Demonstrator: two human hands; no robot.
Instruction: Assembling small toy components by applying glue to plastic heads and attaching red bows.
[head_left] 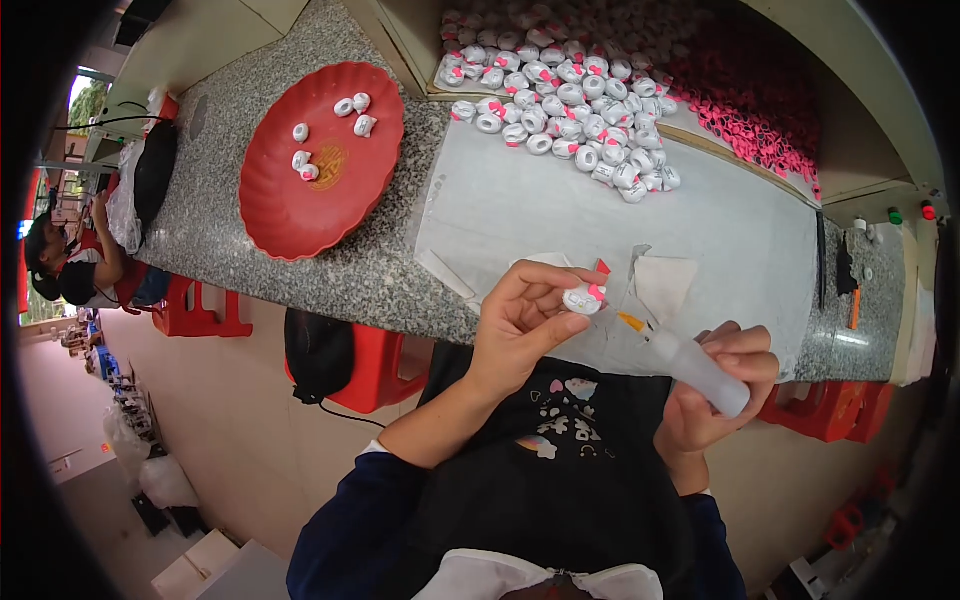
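Between the thumb and fingers of my left hand [522, 325] is a small white figure head [583, 299] with a pink bow. My right hand [728, 385] grips a translucent squeeze bottle [708, 372], tilted so that its orange needle tip [631, 321] points toward the head. A gap separates the tip from the head. Beneath both hands lies a white paper sheet [520, 215], with a folded cloth or paper piece [665, 287] and a small red piece [603, 266] close by.
Many similar white heads [570, 110] crowd the sheet's far side, beside a heap of pink pieces [750, 115]. A red scalloped tray [285, 215] at the left holds several heads. Red stools [385, 370] stand below the granite counter [400, 285]. A person [85, 260] sits at far left.
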